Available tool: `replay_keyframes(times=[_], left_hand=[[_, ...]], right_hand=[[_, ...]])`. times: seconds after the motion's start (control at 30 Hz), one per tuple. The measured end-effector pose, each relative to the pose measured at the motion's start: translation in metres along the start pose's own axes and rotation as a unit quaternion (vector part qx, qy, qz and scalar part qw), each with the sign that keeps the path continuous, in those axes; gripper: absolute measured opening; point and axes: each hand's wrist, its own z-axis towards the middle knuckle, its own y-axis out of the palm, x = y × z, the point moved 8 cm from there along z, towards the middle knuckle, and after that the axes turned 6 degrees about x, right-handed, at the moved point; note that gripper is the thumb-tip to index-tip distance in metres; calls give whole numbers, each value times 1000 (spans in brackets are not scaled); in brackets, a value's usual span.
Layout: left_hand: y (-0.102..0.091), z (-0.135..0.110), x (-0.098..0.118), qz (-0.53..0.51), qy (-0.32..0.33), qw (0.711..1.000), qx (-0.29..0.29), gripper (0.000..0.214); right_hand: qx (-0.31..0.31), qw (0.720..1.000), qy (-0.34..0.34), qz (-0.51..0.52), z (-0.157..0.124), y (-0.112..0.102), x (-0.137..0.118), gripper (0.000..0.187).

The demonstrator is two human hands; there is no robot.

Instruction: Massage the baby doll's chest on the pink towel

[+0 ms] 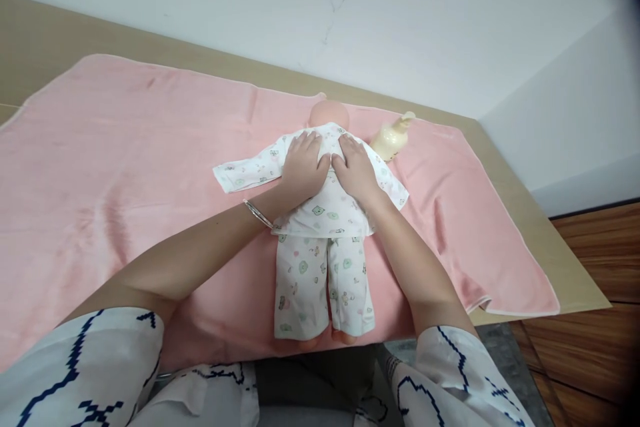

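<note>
A baby doll (327, 113) lies on a pink blanket (125, 167), dressed in a white printed top (330, 207) and matching trousers (320, 287). Its head points away from me and its feet reach the near table edge. My left hand (303, 167) rests flat on the doll's upper body, fingers stretched toward the neck. My right hand (356, 170) lies flat beside it in the same way, thumbs nearly touching. Neither hand holds anything. A silver bangle (257, 213) sits on my left wrist.
A cream-coloured bottle (393, 139) lies on the blanket just right of the doll's head. The blanket covers a light wooden table (550, 240) set against a white wall. Wooden flooring (590, 347) shows at the right.
</note>
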Motion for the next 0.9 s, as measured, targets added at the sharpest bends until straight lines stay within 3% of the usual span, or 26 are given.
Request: replay_keyframes(times=[0.4,0.9], left_hand=[[2,0,0,11,5,1000,-4,53],[0,-2,3,30,4,1000,0,50]], right_hand=[[-5,999,11,35,-1,6,7,61],[-31,1000,0,-8,-3,7,2,63]])
